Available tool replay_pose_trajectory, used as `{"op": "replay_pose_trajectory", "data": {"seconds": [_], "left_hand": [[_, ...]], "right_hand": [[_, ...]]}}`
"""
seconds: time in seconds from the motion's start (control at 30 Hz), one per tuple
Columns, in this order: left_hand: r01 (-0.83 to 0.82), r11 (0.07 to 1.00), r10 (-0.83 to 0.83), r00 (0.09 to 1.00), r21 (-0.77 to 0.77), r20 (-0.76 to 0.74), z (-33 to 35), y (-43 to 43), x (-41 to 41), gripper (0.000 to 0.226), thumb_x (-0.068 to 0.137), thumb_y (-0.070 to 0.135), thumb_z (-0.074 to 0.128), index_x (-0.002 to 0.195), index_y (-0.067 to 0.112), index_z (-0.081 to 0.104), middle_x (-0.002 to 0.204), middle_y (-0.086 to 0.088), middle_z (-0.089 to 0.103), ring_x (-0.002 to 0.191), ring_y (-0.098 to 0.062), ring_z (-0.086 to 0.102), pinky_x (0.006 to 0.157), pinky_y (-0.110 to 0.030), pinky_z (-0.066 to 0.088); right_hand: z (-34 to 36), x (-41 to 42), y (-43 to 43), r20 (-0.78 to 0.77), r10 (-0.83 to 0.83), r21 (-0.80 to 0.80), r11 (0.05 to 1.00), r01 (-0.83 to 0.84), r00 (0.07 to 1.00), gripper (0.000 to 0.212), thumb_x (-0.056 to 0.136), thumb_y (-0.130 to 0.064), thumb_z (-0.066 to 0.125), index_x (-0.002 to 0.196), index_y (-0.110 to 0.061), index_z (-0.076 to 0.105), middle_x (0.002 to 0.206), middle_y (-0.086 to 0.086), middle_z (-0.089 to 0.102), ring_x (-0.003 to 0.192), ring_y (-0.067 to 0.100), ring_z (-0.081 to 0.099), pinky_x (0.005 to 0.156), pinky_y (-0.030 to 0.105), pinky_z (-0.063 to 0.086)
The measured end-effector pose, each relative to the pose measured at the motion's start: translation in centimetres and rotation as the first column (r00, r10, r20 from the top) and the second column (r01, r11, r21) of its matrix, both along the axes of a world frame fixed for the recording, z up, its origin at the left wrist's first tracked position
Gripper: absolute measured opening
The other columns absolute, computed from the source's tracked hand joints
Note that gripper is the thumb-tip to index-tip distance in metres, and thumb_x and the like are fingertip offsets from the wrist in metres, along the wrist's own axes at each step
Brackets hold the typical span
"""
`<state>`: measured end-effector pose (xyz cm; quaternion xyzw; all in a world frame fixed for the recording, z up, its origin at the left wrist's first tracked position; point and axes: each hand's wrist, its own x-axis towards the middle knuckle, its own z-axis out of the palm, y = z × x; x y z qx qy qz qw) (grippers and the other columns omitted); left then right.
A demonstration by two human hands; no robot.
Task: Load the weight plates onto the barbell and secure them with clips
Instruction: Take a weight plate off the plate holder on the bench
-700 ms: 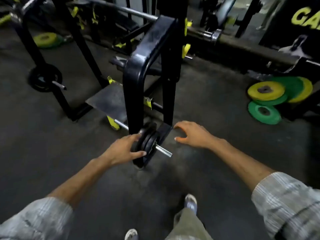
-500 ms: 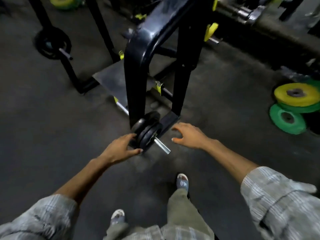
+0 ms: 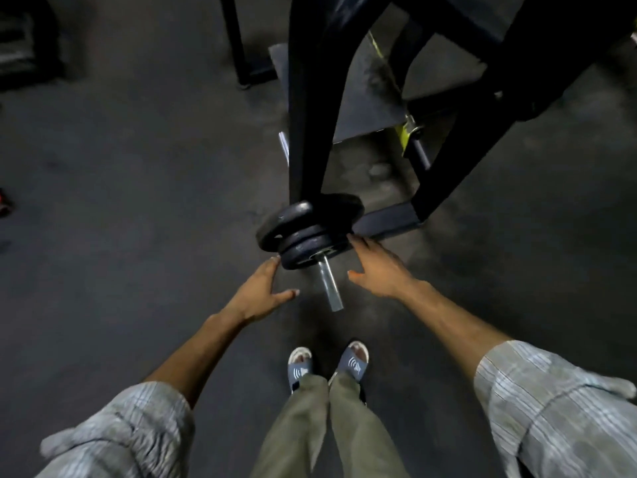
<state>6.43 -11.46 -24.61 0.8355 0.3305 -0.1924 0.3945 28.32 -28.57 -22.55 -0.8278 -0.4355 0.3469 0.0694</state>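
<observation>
Several small black weight plates (image 3: 303,232) sit stacked on a short steel peg (image 3: 329,282) low on a black rack, the peg's bare end pointing toward me. My left hand (image 3: 263,291) is open just left of the front plate, fingertips near its rim. My right hand (image 3: 377,267) is open on the other side, with its fingertips touching the plates' right edge. Neither hand grips anything. No barbell or clip is in view.
The black rack frame (image 3: 306,108) rises right behind the plates, and its angled leg (image 3: 458,157) and floor bar (image 3: 389,220) lie to the right. A grey floor plate (image 3: 365,98) sits under the rack. My sandalled feet (image 3: 327,365) stand on dark rubber floor.
The view has tilted down and closer to the plates. My left hand has come off the plates' rim and opened. My right hand has moved in to touch their right edge.
</observation>
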Motion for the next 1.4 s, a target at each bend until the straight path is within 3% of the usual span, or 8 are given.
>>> {"op": "replay_pose_trajectory", "data": {"seconds": [0.17, 0.27, 0.4, 0.7, 0.83, 1.0, 1.23, 1.4], "left_hand": [[-0.206, 0.978, 0.208, 0.974, -0.029, 0.092, -4.9, -0.7, 2.0, 0.102, 0.089, 0.048, 0.071, 0.163, 0.013, 0.01, 0.17, -0.007, 0.02, 0.155, -0.02, 0.023, 0.12, -0.025, 0.019], [-0.324, 0.945, 0.325, 0.933, -0.034, 0.151, -6.9, -2.4, 2.5, 0.102, 0.088, 0.046, 0.073, 0.163, 0.016, 0.011, 0.168, -0.005, 0.024, 0.151, -0.02, 0.03, 0.114, -0.023, 0.025], [-0.396, 0.917, 0.374, 0.897, 0.051, 0.237, -8.2, -2.8, 2.2, 0.081, 0.082, 0.044, 0.075, 0.149, 0.023, 0.035, 0.15, 0.0, 0.044, 0.13, -0.015, 0.05, 0.1, -0.024, 0.039], [-0.123, 0.95, 0.085, 0.986, 0.287, 0.142, -8.3, -3.6, 1.1, 0.044, 0.083, 0.034, 0.076, 0.118, 0.015, 0.057, 0.112, -0.004, 0.051, 0.101, -0.026, 0.06, 0.078, -0.041, 0.054], [-0.04, 0.954, 0.01, 0.995, 0.298, 0.102, -8.0, -5.0, 0.6, 0.034, 0.085, 0.029, 0.074, 0.109, 0.013, 0.056, 0.11, -0.007, 0.053, 0.097, -0.03, 0.061, 0.074, -0.045, 0.054], [0.118, 0.961, -0.13, 0.991, 0.249, 0.033, -6.9, -6.2, -0.4, 0.026, 0.087, 0.031, 0.07, 0.103, 0.017, 0.055, 0.103, -0.008, 0.07, 0.093, -0.035, 0.067, 0.075, -0.043, 0.054], [0.294, 0.951, -0.304, 0.945, 0.094, 0.119, 0.7, -12.9, -2.3, 0.026, 0.074, 0.04, 0.068, 0.081, 0.024, 0.049, 0.071, 0.007, 0.057, 0.068, -0.022, 0.063, 0.058, -0.029, 0.038], [0.318, 0.948, -0.284, 0.884, -0.033, 0.371, 9.4, -19.4, -1.8, 0.028, 0.071, 0.037, 0.071, 0.088, 0.024, 0.052, 0.066, 0.008, 0.055, 0.058, -0.002, 0.054, 0.052, -0.019, 0.04]], "right_hand": [[-5.9, 0.5, 1.4, 0.028, -0.02, 0.04, 0.999, 0.019, 0.999, 0.095, 0.095, -0.036, 0.069, 0.167, -0.017, 0.009, 0.176, 0.004, 0.008, 0.154, 0.028, 0.034, 0.112, 0.039, 0.043], [-8.0, -0.2, 0.9, 0.138, -0.094, 0.187, 0.98, 0.067, 0.986, 0.088, 0.089, -0.03, 0.078, 0.16, -0.012, 0.03, 0.164, 0.012, 0.035, 0.14, 0.035, 0.049, 0.105, 0.043, 0.049], [-8.5, 0.2, 1.7, 0.303, -0.093, 0.282, 0.959, 0.004, 0.948, 0.067, 0.08, -0.026, 0.086, 0.135, -0.009, 0.052, 0.13, 0.014, 0.058, 0.113, 0.036, 0.061, 0.088, 0.047, 0.056], [-8.8, 0.0, 0.2, 0.278, 0.063, 0.174, 0.978, -0.114, 0.958, 0.044, 0.082, -0.028, 0.08, 0.118, -0.01, 0.063, 0.126, 0.011, 0.057, 0.114, 0.033, 0.057, 0.084, 0.045, 0.056], [-8.9, -0.9, -1.6, 0.146, 0.061, 0.16, 0.983, -0.085, 0.987, 0.046, 0.084, -0.026, 0.078, 0.121, -0.01, 0.056, 0.119, 0.016, 0.066, 0.106, 0.038, 0.066, 0.075, 0.039, 0.05], [-7.7, -2.4, -5.5, 0.075, 0.138, 0.097, 0.985, -0.145, 0.988, 0.035, 0.091, -0.027, 0.071, 0.121, -0.015, 0.057, 0.12, 0.012, 0.067, 0.107, 0.034, 0.065, 0.082, 0.041, 0.051], [0.2, -7.7, -17.3, -0.12, -0.153, 0.116, 0.979, 0.167, 0.981, 0.03, 0.089, -0.019, 0.075, 0.115, -0.01, 0.064, 0.113, 0.011, 0.07, 0.104, 0.03, 0.065, 0.081, 0.038, 0.047], [9.6, -9.9, -26.3, -0.228, -0.397, 0.308, 0.837, 0.453, 0.889, 0.032, 0.079, 0.003, 0.081, 0.109, 0.0, 0.072, 0.099, 0.014, 0.072, 0.094, 0.028, 0.067, 0.082, 0.037, 0.048]]}}
